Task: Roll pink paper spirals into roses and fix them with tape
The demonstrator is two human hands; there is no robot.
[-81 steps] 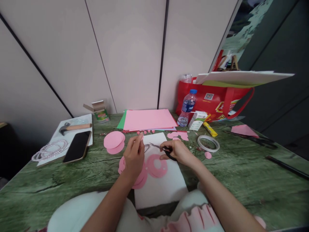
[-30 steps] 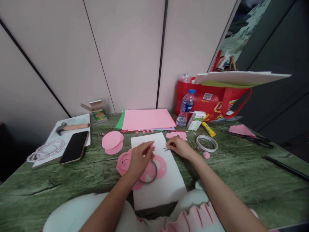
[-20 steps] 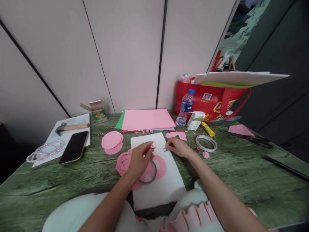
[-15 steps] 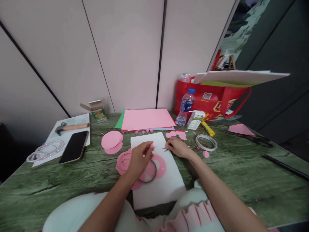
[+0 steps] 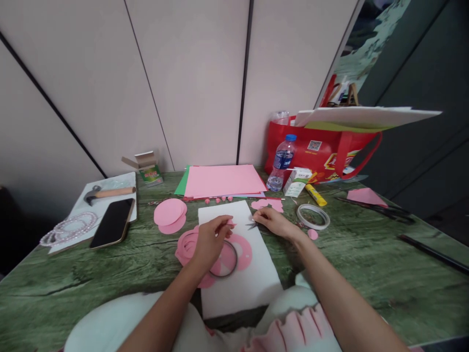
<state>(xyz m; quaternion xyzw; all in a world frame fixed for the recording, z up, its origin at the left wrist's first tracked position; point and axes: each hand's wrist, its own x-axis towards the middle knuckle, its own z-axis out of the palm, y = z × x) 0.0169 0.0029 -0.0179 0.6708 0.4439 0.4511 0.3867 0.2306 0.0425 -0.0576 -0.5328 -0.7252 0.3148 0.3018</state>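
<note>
A person's two bare hands work over a white board (image 5: 242, 293) on a green wood-grain table (image 5: 120, 271). The left hand (image 5: 211, 240) has its grip pinched on a small pink piece (image 5: 230, 222), held above the board. The right hand (image 5: 273, 223), facing it across the board, has its grip closed around scissors (image 5: 252, 226); only the blades show, parted and pointing toward the left hand. A dark ring (image 5: 237, 260) is below the left hand, though whether it hangs or lies flat is hard to tell. Nearby are pink paper cut-outs (image 5: 185, 248), pink discs (image 5: 169, 212) and a tape roll (image 5: 324, 223).
</note>
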